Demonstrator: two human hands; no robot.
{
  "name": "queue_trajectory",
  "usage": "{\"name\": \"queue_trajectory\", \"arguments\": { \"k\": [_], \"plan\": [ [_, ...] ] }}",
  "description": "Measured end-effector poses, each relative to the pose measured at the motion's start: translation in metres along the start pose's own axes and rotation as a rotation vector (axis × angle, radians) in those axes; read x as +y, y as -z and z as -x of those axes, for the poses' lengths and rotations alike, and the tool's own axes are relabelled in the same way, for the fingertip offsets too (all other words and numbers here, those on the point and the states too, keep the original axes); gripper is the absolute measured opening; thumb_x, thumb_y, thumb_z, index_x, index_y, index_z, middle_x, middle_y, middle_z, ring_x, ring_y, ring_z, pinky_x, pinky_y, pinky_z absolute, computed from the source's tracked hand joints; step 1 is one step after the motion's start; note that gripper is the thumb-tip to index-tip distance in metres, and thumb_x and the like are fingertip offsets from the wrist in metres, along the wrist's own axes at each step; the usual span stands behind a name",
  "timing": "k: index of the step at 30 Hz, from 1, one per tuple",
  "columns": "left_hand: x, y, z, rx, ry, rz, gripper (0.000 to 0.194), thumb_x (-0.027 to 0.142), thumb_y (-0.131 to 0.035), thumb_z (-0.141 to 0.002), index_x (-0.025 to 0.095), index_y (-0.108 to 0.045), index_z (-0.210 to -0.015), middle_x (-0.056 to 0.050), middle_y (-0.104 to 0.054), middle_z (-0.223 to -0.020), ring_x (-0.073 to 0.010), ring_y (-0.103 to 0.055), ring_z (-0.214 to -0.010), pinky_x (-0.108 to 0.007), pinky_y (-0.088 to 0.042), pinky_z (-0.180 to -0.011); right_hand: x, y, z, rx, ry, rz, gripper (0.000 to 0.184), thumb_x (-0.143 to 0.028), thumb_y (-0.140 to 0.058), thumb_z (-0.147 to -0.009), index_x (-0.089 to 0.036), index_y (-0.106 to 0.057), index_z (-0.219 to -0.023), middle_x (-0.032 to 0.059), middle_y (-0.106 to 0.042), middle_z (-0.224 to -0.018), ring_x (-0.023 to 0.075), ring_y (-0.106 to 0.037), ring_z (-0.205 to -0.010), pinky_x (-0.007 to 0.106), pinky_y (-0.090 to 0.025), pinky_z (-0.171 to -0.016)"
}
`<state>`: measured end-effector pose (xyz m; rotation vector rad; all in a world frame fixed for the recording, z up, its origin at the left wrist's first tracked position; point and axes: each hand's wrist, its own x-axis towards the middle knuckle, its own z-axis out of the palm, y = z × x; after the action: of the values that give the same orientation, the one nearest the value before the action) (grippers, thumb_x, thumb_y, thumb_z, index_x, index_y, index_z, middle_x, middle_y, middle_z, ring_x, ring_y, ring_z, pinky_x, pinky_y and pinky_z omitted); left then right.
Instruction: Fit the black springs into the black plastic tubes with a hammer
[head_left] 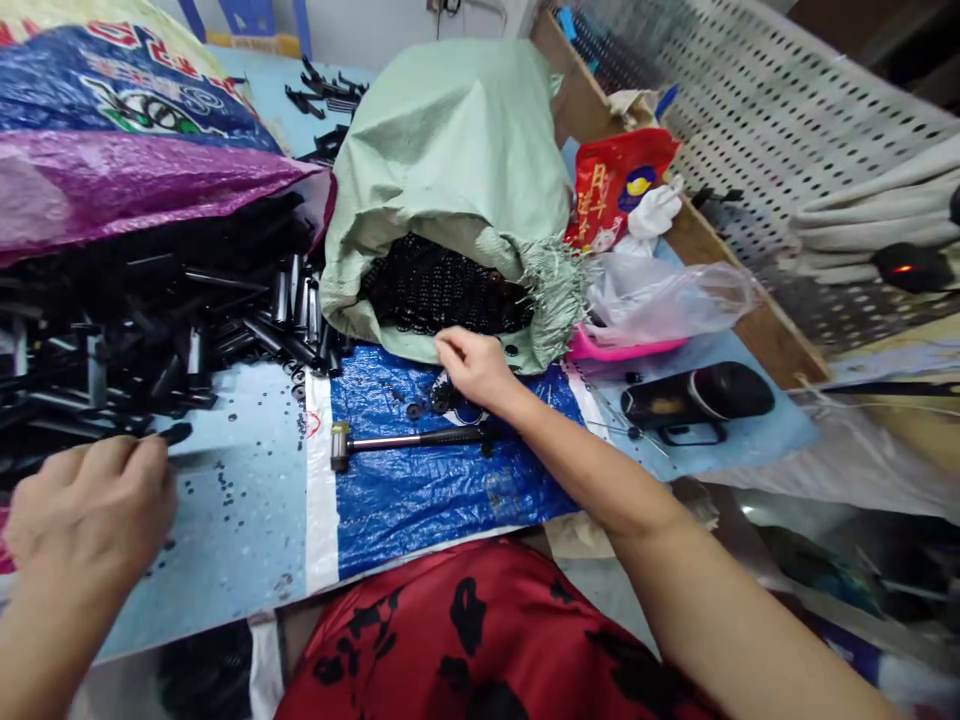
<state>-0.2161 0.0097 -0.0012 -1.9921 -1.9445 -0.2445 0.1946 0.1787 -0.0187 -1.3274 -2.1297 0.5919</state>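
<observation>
My left hand (90, 510) is at the left, fingers curled round a black tube (174, 433) at the foot of a pile of black plastic tubes (150, 320). My right hand (472, 365) reaches forward, fingers pinched together over small black rings (435, 398) lying on a blue tarp sheet (420, 480), just below the mouth of a green woven sack (450, 160) full of black ring parts (439, 290). A small hammer (405, 440) with a black handle lies on the tarp below my right hand.
A purple and blue printed bag (120, 120) lies over the tube pile. To the right are a clear plastic bag (660, 295), a pink tray (622, 348), a red packet (615, 180), a black case (697, 395) and a white perforated panel (750, 110). Small black washers (225, 490) dot the light blue table.
</observation>
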Motion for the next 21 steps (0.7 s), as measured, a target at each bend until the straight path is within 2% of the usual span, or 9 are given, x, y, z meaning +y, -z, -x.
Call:
{"name": "queue_trajectory", "arguments": {
  "k": [2,4,6,8,11,14,16,18,21],
  "plan": [
    [0.032,0.002,-0.001,0.052,-0.104,-0.021,0.021,0.032,-0.054,-0.097,0.022,-0.066,-0.082,-0.005,-0.057,-0.069,-0.0213,-0.041,-0.066,-0.033,-0.024,-0.06,0.01,0.002,-0.037,0.04,-0.109,-0.012,0.03,-0.03,-0.05,-0.105,-0.014,-0.074,-0.108,0.004,-0.075,-0.095,0.012,-0.067,-0.084,0.023,-0.047,-0.084],
    [0.062,-0.003,0.002,0.022,-0.213,0.05,0.021,0.03,-0.054,-0.1,0.022,-0.073,-0.099,-0.004,-0.06,-0.067,-0.0213,-0.052,-0.067,-0.035,-0.032,-0.062,0.015,0.001,-0.074,0.057,-0.189,0.001,0.031,-0.027,-0.048,-0.105,-0.015,-0.073,-0.118,0.0049,-0.076,-0.102,0.0146,-0.069,-0.093,0.025,-0.05,-0.091],
    [0.082,-0.012,0.008,-0.036,-0.231,0.12,0.026,0.028,-0.05,-0.102,0.02,-0.075,-0.104,-0.004,-0.064,-0.071,-0.0201,-0.06,-0.069,-0.035,-0.037,-0.063,0.016,0.002,-0.103,0.084,-0.241,0.053,0.037,-0.025,-0.045,-0.105,-0.015,-0.071,-0.129,0.0068,-0.075,-0.114,0.0175,-0.07,-0.106,0.029,-0.052,-0.102],
    [0.088,-0.021,0.014,-0.111,-0.139,0.159,0.031,0.027,-0.046,-0.102,0.018,-0.075,-0.107,-0.005,-0.069,-0.08,-0.0198,-0.064,-0.071,-0.034,-0.04,-0.064,0.014,0.003,-0.122,0.067,-0.239,0.134,0.043,-0.022,-0.045,-0.103,-0.017,-0.067,-0.139,0.0073,-0.071,-0.131,0.0203,-0.066,-0.122,0.033,-0.049,-0.115],
    [0.083,-0.023,0.017,-0.255,0.074,0.259,0.032,0.033,-0.043,-0.102,0.019,-0.072,-0.105,-0.007,-0.073,-0.095,-0.0214,-0.068,-0.081,-0.033,-0.045,-0.07,0.011,0.008,-0.132,-0.061,-0.213,0.222,0.05,-0.02,-0.046,-0.1,-0.024,-0.063,-0.147,0.0031,-0.063,-0.146,0.0231,-0.059,-0.135,0.039,-0.044,-0.125],
    [0.081,-0.017,0.006,-0.437,0.257,0.306,0.037,0.046,-0.041,-0.102,0.021,-0.065,-0.087,-0.008,-0.071,-0.092,-0.0249,-0.068,-0.084,-0.035,-0.044,-0.071,0.008,0.009,-0.134,-0.138,-0.305,0.241,0.045,-0.027,-0.039,-0.104,-0.026,-0.067,-0.139,0.0022,-0.067,-0.137,0.0231,-0.064,-0.126,0.042,-0.049,-0.12],
    [0.083,-0.014,-0.007,-0.556,0.36,0.27,0.039,0.051,-0.041,-0.101,0.023,-0.059,-0.082,-0.009,-0.069,-0.084,-0.0274,-0.066,-0.078,-0.036,-0.04,-0.067,0.006,0.008,-0.136,-0.141,-0.365,0.293,0.039,-0.031,-0.044,-0.103,-0.024,-0.069,-0.132,0.0043,-0.07,-0.13,0.0248,-0.066,-0.121,0.043,-0.052,-0.115],
    [0.086,-0.014,-0.019,-0.614,0.461,0.263,0.034,0.053,-0.045,-0.097,0.023,-0.06,-0.092,-0.009,-0.068,-0.079,-0.0291,-0.064,-0.072,-0.036,-0.038,-0.064,0.004,0.006,-0.14,-0.132,-0.382,0.36,0.037,-0.03,-0.052,-0.099,-0.02,-0.067,-0.131,0.0089,-0.069,-0.13,0.0282,-0.065,-0.124,0.046,-0.052,-0.116],
    [0.087,-0.018,-0.024,-0.574,0.551,0.35,0.042,0.053,-0.051,-0.092,0.021,-0.061,-0.118,-0.009,-0.071,-0.082,-0.029,-0.063,-0.068,-0.035,-0.037,-0.063,0.005,0.006,-0.142,-0.097,-0.346,0.39,0.042,-0.025,-0.054,-0.097,-0.01,-0.062,-0.135,0.0186,-0.066,-0.136,0.031,-0.06,-0.135,0.047,-0.046,-0.124]
  ]
}}
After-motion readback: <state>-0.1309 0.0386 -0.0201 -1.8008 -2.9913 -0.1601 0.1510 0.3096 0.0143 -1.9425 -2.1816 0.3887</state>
